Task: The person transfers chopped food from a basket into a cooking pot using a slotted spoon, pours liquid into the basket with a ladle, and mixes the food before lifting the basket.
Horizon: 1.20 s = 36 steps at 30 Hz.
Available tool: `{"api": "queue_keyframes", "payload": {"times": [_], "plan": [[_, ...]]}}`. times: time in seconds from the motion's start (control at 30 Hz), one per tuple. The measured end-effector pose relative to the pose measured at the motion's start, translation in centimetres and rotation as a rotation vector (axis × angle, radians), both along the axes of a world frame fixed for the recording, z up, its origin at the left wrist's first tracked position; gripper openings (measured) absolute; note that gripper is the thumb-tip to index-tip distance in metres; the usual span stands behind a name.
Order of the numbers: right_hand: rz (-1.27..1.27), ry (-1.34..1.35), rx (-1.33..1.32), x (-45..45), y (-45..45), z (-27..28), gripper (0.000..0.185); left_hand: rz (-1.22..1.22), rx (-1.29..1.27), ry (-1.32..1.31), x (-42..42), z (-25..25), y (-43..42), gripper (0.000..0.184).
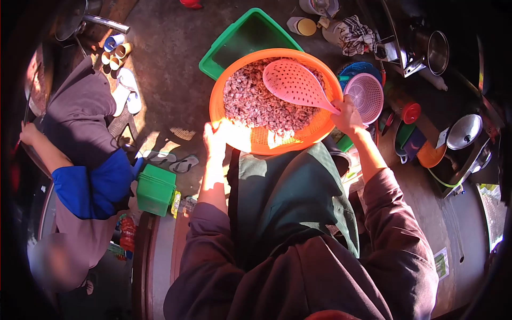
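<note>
- Two-handed hold on the orange basket, located at the far end of the dark green cloth over the lap.
- Left hand: closed narrow on the near-left rim.
- Right hand: closed at the right rim, apparently gripping both the rim and the handle of the pink skimmer.
- Skimmer position: perforated bowl over the pieces, toward the far-right edge; handle directed to the right edge.
- Basket contents: many small, curled, purplish-brown pieces; exact identity not readable.
- Progress, by judgement: loading into the basket largely done, with bare mesh exposed along the near edge. Cannot tell the amount of handling left.
- Green tray: beyond the far-left edge of the basket, partly covered from view. Cannot confirm contact between the two.
- Pink strainer: just beyond the right edge.
- Another person: at the left, well apart from the basket.
</note>
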State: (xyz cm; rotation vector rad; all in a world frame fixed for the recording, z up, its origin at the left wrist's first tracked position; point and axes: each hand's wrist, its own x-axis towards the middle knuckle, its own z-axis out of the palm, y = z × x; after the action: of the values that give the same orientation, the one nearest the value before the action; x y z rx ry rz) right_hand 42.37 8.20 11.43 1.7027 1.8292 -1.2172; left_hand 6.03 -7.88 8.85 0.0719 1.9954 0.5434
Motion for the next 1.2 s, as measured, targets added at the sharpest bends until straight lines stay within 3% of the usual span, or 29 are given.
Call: {"api": "queue_keyframes", "payload": {"times": [1.2], "plan": [[-0.004, 0.035, -0.011, -0.2, 1.4, -0.6, 0.032, -0.078, -0.025, -0.003, -0.7, 0.4, 0.8, 0.022]]}}
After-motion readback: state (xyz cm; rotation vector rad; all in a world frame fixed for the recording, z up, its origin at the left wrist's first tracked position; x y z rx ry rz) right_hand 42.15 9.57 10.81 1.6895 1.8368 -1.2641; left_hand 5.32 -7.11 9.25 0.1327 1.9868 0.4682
